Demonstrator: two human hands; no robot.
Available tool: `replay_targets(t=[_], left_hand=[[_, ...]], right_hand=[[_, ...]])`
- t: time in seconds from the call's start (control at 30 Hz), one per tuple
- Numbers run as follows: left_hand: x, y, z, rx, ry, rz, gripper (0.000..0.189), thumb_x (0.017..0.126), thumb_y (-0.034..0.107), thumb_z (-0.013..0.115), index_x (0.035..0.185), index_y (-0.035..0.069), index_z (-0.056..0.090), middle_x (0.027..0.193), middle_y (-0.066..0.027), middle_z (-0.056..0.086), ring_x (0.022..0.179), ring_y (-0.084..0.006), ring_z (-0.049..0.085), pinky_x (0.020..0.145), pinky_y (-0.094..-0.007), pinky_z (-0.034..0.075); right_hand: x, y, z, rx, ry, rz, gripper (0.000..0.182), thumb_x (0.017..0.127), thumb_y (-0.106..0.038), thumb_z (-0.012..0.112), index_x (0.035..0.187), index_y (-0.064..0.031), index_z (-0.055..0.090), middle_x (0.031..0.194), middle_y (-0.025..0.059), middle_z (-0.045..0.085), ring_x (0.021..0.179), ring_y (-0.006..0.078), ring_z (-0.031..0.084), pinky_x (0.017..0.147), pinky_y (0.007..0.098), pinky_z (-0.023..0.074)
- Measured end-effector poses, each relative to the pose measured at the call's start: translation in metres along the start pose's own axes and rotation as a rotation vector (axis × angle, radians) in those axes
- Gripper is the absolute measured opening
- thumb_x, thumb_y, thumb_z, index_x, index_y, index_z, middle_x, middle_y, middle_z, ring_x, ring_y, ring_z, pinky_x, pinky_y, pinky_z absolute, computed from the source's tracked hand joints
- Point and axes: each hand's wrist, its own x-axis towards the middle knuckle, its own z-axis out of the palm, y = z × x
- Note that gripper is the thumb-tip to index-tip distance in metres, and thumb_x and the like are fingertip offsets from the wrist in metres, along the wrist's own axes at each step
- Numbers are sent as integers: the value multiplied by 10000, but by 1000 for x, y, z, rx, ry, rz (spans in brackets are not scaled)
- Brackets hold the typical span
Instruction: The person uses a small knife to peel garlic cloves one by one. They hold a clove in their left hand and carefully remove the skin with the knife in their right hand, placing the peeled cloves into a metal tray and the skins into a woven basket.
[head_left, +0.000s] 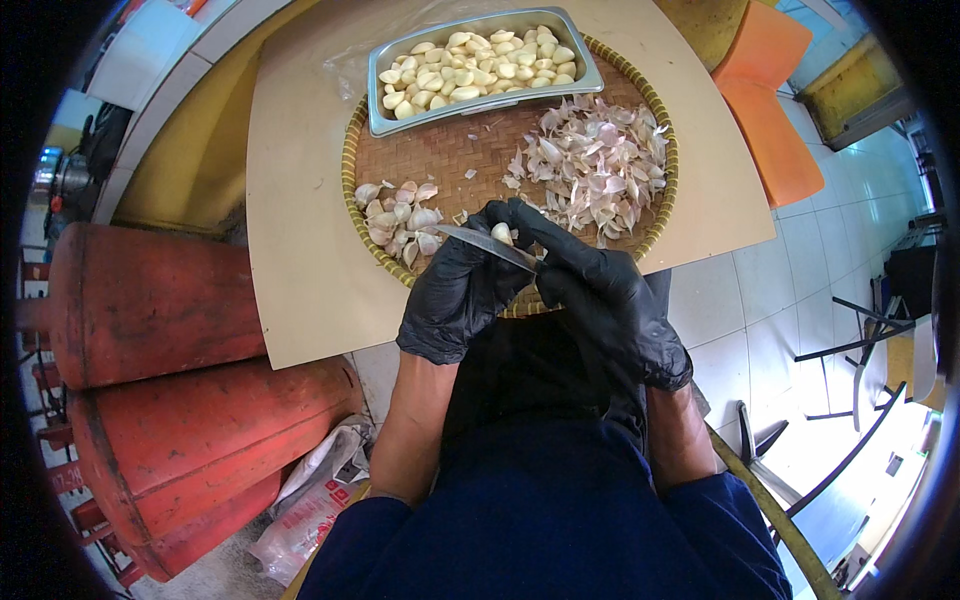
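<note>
Both of my hands wear black gloves and meet over the near edge of a round woven bamboo tray (420, 161). My left hand (466, 277) grips a garlic clove (502, 233) at its fingertips. In my right hand (600, 277) is a small knife, its blade (484, 242) pointing left across the clove; the handle is hidden by the glove. Unpeeled garlic cloves (397, 214) lie on the tray's left side, close to my left hand. A heap of papery garlic skins (596, 165) covers the right side. Peeled cloves (469, 69) fill a steel pan (484, 103) at the tray's far edge.
The tray rests on a tan tabletop (296, 225). Red gas cylinders (165, 304) stand at the left, near a plastic bag (307, 525). An orange chair (769, 112) is beyond the table's right edge, over a white tiled floor (712, 296). Clear plastic (345, 71) lies beside the pan.
</note>
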Motion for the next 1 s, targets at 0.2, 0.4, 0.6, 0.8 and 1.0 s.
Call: replay_targets(t=[0.2, 0.4, 0.6, 0.8, 1.0], left_hand=[[-1, 0, -4, 8, 9, -9, 316, 945, 138, 618, 1233, 27, 553, 1093, -108, 668, 1024, -254, 672, 908, -441, 585], [-4, 4, -10, 120, 153, -76, 296, 951, 216, 618, 1185, 41, 570, 1070, -123, 660, 984, -276, 673, 872, -446, 598], [4, 3, -7, 20, -61, -162, 318, 999, 288, 534, 1226, 66, 540, 981, -56, 568, 806, -177, 541, 713, -330, 524], [4, 4, -3, 62, -50, -98, 293, 987, 229, 563, 1238, 79, 547, 991, -42, 562, 812, -167, 531, 725, -325, 517], [0, 8, -13, 71, -46, 15, 336, 946, 167, 616, 1265, 76, 558, 1182, -106, 645, 1082, -257, 641, 925, -435, 568]], right_hand=[[0, 5, 3, -111, 11, -34, 567, 872, 42, 552, 1412, -124, 500, 1092, 190, 667, 833, 274, 676, 780, 383, 522], [1, 4, 2, -233, 76, -42, 550, 834, 79, 569, 1340, -137, 585, 882, 130, 665, 730, 212, 603, 683, 331, 489], [3, 18, 2, -58, 183, -62, 584, 846, 98, 496, 1387, -120, 536, 838, 151, 643, 762, 216, 603, 722, 366, 493], [-2, 12, -1, 245, 121, 201, 475, 937, 5, 560, 1402, -79, 518, 887, 8, 633, 755, 95, 520, 714, 249, 463], [-7, -3, 8, 274, 28, 178, 465, 974, -77, 512, 1437, -106, 471, 866, -10, 575, 784, 96, 441, 745, 251, 425]])
